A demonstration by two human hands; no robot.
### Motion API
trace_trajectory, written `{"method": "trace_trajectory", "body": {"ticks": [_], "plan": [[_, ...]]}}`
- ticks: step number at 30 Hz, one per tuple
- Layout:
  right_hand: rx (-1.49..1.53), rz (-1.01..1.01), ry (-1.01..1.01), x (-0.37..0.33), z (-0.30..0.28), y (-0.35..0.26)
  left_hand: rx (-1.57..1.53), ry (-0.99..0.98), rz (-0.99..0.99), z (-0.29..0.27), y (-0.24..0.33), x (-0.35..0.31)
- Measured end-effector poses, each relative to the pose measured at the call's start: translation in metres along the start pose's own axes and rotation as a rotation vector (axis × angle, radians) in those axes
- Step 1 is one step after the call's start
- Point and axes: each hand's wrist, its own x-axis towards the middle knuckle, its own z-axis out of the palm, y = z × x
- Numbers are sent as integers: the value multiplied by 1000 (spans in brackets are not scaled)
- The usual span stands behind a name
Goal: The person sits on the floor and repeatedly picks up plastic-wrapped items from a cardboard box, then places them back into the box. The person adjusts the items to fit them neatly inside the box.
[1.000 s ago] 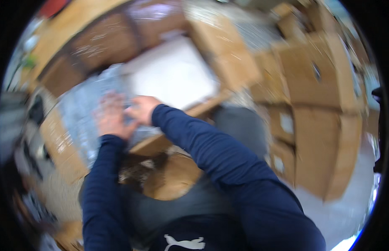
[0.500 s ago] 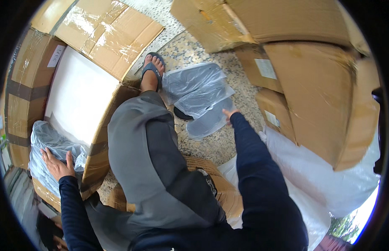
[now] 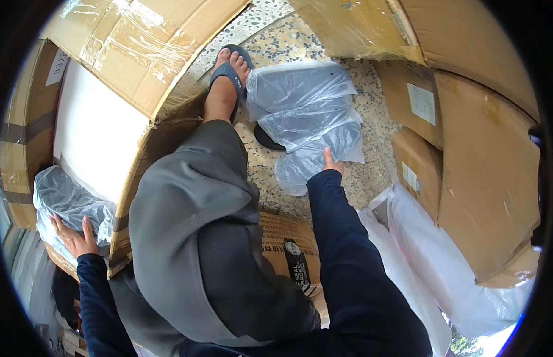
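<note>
On the left, my left hand [image 3: 76, 237] lies with fingers spread on a crumpled clear plastic bag [image 3: 74, 199] with something grey inside, at the near end of an open carton. My right hand [image 3: 332, 163] is at the nearest of several grey sole-shaped pieces in clear plastic [image 3: 303, 166] on the floor. Its thumb rests on top at the right edge; the other fingers are mostly hidden, seemingly underneath. Farther away, more bagged grey pieces [image 3: 300, 92] overlap in a row. A black rounded item [image 3: 267, 138] sticks out from under their left side.
The open carton [image 3: 142, 172] has a large white surface [image 3: 92, 128] inside and a raised taped flap [image 3: 151, 47]. My sandalled foot [image 3: 226, 83] stands beside the bagged pieces. Stacked cartons [image 3: 485, 160] and white sacks [image 3: 419, 250] line the right. Another carton [image 3: 288, 244] lies by my leg.
My right hand has shifted from beside the nearest bagged piece onto its edge, the thumb now on top. My left hand stays on the plastic bag. The view has shifted a little.
</note>
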Motion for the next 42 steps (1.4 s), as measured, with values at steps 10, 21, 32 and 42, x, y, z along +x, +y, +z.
{"method": "trace_trajectory", "body": {"ticks": [10,21,32,42], "plan": [[247,71,-302,-60,71,-102,29,-6,-27,-4,9,2],[135,130,-528,-45,55,-94,0,-47,-27,-9,6,1],[-234,-1802,28,-291,-106,-396,-182,-189,-322,-29,8,3],[-1018,-2868,-503,-592,135,-357,-424,14,-319,-20,-9,-7]]}}
